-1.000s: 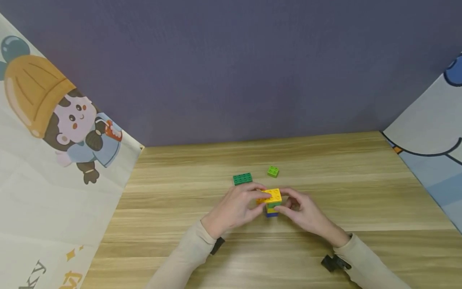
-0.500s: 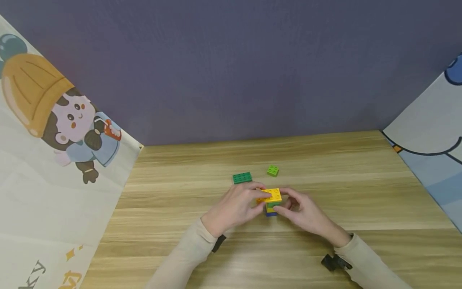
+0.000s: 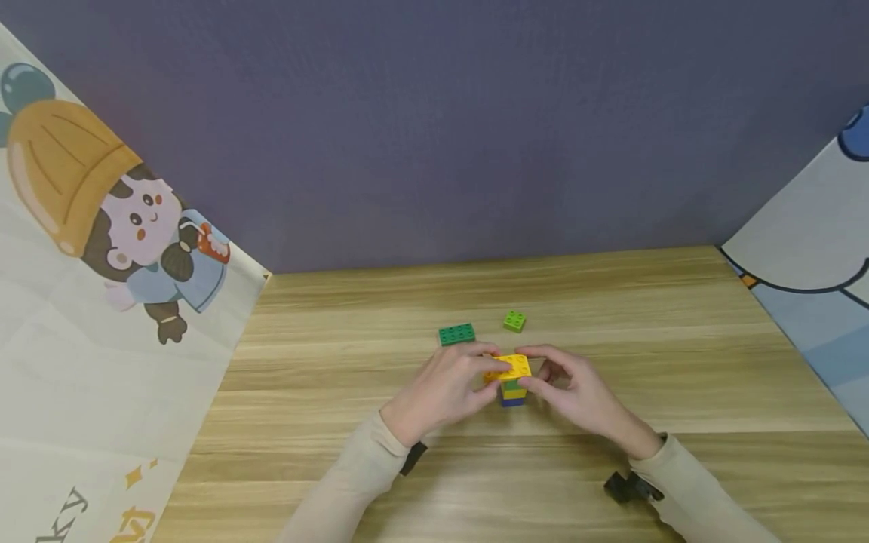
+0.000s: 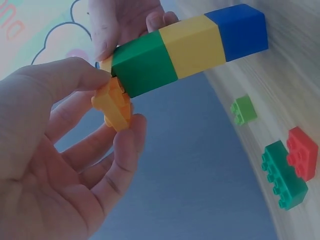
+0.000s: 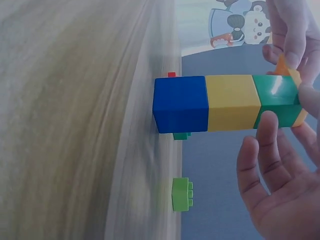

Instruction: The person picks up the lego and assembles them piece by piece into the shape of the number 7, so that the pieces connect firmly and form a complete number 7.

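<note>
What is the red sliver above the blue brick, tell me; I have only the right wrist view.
Observer: The left wrist view shows a studded red brick lying close by the dark green brick; whether they touch, I can't tell.

Operator: Count the studs on that dark green brick.

Observer: Eight, in two rows of four, by the head view.

Operator: Now describe the left hand at the top of the stack.

Observer: From the head view, one finger reaches over the studded top of the yellow-orange brick.
</note>
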Demonstrator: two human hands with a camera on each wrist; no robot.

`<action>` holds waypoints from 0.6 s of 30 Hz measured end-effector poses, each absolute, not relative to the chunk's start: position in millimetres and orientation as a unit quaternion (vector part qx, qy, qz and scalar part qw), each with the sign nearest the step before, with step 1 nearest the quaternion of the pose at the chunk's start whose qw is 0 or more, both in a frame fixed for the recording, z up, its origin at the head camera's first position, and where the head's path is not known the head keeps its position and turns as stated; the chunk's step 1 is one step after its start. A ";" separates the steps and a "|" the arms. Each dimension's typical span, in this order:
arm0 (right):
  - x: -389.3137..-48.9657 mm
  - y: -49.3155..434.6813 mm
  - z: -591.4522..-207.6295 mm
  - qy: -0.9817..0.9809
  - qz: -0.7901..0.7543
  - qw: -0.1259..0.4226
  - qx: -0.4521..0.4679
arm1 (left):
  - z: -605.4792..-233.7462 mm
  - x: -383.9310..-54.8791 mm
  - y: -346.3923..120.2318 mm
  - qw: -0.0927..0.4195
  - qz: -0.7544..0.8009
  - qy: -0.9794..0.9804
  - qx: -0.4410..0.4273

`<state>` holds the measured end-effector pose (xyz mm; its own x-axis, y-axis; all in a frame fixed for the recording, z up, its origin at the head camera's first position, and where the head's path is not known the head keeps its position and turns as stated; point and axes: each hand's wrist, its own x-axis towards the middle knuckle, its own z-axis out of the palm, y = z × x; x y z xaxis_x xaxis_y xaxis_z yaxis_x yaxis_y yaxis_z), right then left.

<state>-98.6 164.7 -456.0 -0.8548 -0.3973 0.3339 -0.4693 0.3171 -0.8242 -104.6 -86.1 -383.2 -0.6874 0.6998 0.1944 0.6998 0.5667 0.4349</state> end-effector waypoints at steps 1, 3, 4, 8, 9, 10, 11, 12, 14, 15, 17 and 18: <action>-98.9 164.7 -455.9 -0.810 0.521 0.032 0.266 | -383.5 -104.6 -86.3 0.002 -0.247 -0.885 -0.396; -99.1 164.6 -455.4 -0.811 0.524 0.025 0.260 | -385.0 -104.6 -87.0 0.008 -0.249 -0.884 -0.396; -99.3 164.7 -455.1 -0.812 0.524 0.023 0.258 | -385.8 -104.7 -87.2 0.011 -0.251 -0.884 -0.395; -99.7 164.5 -454.8 -0.814 0.522 0.025 0.254 | -389.0 -104.9 -88.3 0.023 -0.258 -0.882 -0.395; -99.8 164.4 -455.1 -0.814 0.522 0.027 0.254 | -389.6 -105.0 -88.6 0.024 -0.258 -0.882 -0.394; -100.0 164.3 -455.3 -0.813 0.523 0.028 0.254 | -390.1 -105.0 -88.9 0.026 -0.260 -0.881 -0.395; -100.1 164.4 -455.7 -0.813 0.524 0.029 0.253 | -390.8 -105.1 -89.2 0.027 -0.261 -0.880 -0.396; -100.2 164.5 -456.2 -0.813 0.524 0.029 0.252 | -391.6 -105.1 -89.6 0.029 -0.263 -0.879 -0.396; -99.9 164.1 -456.9 -0.812 0.526 0.030 0.251 | -393.5 -104.9 -90.6 0.032 -0.265 -0.879 -0.395; -99.8 163.7 -457.3 -0.811 0.528 0.031 0.251 | -394.6 -104.7 -91.0 0.035 -0.266 -0.879 -0.393; -99.6 163.5 -457.9 -0.809 0.530 0.031 0.251 | -397.2 -104.1 -91.4 0.040 -0.273 -0.879 -0.389; -99.4 163.4 -458.2 -0.809 0.530 0.031 0.251 | -398.6 -103.6 -91.6 0.041 -0.277 -0.880 -0.385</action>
<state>-99.4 163.4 -458.2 -0.8723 -0.3726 0.3167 -0.4391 0.3119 -0.8426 -103.6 -91.6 -398.6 -0.7005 0.6545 0.2846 0.6995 0.5506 0.4556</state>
